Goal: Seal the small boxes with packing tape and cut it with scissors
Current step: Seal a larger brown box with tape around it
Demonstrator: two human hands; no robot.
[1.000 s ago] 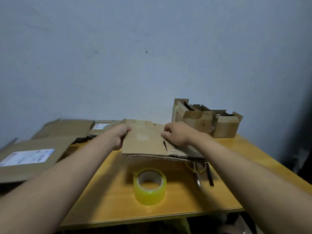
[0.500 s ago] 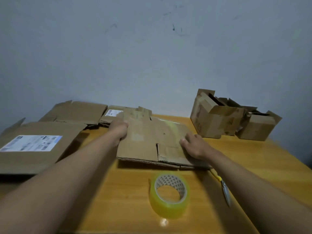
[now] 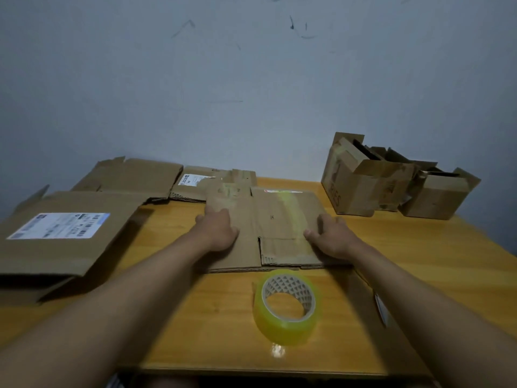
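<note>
A flattened brown cardboard box (image 3: 274, 219) lies on the wooden table (image 3: 419, 247) in the middle. My left hand (image 3: 219, 229) rests flat on its left part, fingers pointing away from me. My right hand (image 3: 331, 236) lies on its right edge with the thumb on top of the cardboard. A roll of yellowish clear packing tape (image 3: 285, 306) lies on its side just in front of the box. The scissors (image 3: 381, 308) show only as a blade tip beside my right forearm, which hides the rest.
Two opened small boxes (image 3: 361, 189) (image 3: 439, 196) stand at the back right by the wall. Flattened cartons lie on the left, one with a white shipping label (image 3: 60, 225), others behind it (image 3: 134, 176). The table's front edge is near me.
The flattened box has come down from a raised hold to lie flat on the table. My hands have spread to its left and right sides.
</note>
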